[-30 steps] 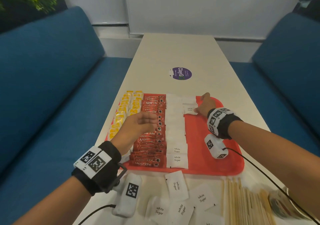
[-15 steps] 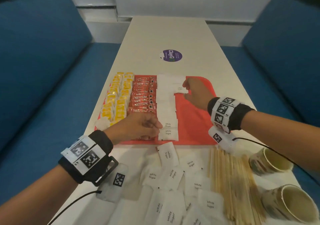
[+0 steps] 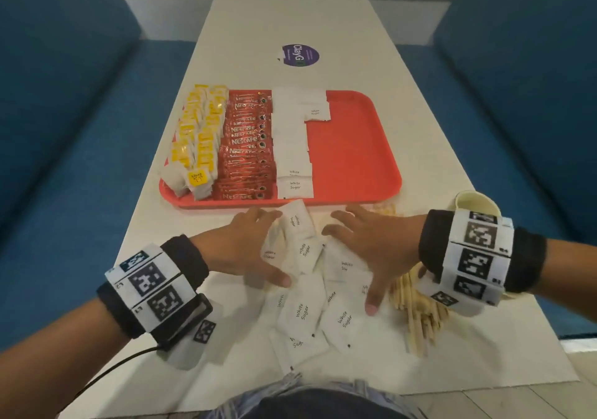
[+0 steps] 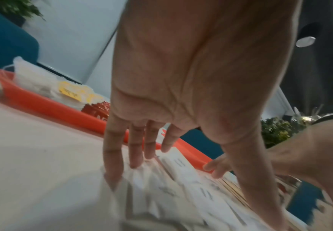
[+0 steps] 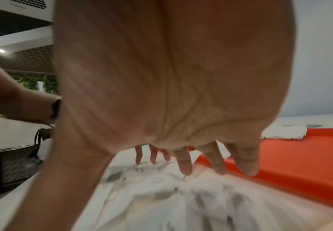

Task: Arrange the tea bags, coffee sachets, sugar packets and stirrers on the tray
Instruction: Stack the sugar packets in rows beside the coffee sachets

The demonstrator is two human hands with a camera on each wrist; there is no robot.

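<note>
On the white table, at about 12 o'clock from our hands, lies the red tray. Its 9 o'clock side carries yellow tea bags in two rows, then a column of red coffee sachets, then a column of white sugar packets running from the far rim to the near rim, with a couple more sitting at 3 o'clock of the column's far end. The tray's 3 o'clock half is bare red.

Just off the tray's near rim, at 6 o'clock of it, a loose heap of sugar packets lies on the table, overlapping one another. Our left hand rests on the heap's 9 o'clock edge, fingers spread and straight, tips pressing the paper, gripping nothing. Our right hand lies at the heap's 3 o'clock side, also splayed wide and flat over the packets, thumb pointing to 6 o'clock. The wrist views show both palms with fingers extended downward onto blurred white packets.

At 4 o'clock of the heap, partly under our right wrist, lies a bundle of wooden stirrers. A paper cup stands at 2 o'clock of the right hand, near the table edge. A purple sticker sits on the table beyond the tray.
</note>
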